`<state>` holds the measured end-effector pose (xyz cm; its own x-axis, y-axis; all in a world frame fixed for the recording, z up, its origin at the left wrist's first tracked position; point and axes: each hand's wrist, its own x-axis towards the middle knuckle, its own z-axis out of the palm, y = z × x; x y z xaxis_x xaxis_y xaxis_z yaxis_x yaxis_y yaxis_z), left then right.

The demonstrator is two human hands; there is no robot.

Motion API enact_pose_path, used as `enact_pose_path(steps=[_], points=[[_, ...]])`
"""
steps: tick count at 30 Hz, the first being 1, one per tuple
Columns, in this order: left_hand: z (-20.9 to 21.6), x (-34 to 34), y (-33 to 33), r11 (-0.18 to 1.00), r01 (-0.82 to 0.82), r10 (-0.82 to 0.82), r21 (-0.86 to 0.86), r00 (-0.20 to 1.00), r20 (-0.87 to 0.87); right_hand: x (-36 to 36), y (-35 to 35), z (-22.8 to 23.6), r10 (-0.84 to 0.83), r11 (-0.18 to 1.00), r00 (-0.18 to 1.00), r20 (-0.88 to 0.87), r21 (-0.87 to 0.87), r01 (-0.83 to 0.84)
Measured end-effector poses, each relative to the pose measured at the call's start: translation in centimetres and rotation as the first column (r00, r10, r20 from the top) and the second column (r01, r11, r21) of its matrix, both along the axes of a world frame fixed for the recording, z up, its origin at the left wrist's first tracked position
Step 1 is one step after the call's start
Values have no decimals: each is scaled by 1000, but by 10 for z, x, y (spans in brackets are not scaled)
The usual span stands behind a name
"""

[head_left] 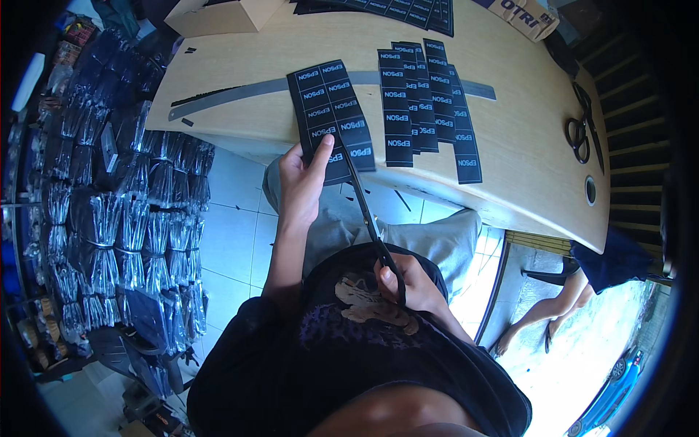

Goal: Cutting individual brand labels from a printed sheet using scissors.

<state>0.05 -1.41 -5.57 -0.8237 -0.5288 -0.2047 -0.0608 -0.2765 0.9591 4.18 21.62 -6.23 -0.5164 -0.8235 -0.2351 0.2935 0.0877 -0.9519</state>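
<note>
My left hand (300, 186) grips a black sheet of printed labels (314, 98) by its near part, thumb on top. Two columns of labels run along the sheet, whose far end lies over the table and whose near end hangs past the edge. With my right hand (416, 285) I hold black-handled scissors (364, 207), fingers in the loops. Their blades reach up into the sheet between the two columns, where a slit parts the near end. Right of the sheet, several narrow black label strips (397, 120) lie side by side and partly overlapping.
A long metal ruler (251, 95) lies under the sheet and strips on the wooden table (524, 131). Another pair of scissors (579, 138) rests at the right. Uncut label sheets (415, 10) and cardboard boxes (218, 17) stand at the back. Plastic-wrapped bundles (102, 226) fill the left.
</note>
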Motion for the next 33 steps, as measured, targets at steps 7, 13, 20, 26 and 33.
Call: enact_pose_path(steps=[7,13,20,26,33], points=[[9,-1,21,998,-35,27,-52,986,-163,-2,-1,7,13,999,996,89,-32,-10],[11,5,35,992,3,-26,-130,984,-178,-9,-4,8,-18,999,995,99,-30,21],[17,6,42,976,41,-81,-212,979,-186,-15,0,7,-41,999,995,-89,-31,39],[19,3,44,983,36,-66,-179,984,-167,-20,-6,12,-92,995,995,-39,-29,91],[26,-4,42,986,15,-52,-168,974,-219,-31,-6,16,-39,998,995,-89,-61,33]])
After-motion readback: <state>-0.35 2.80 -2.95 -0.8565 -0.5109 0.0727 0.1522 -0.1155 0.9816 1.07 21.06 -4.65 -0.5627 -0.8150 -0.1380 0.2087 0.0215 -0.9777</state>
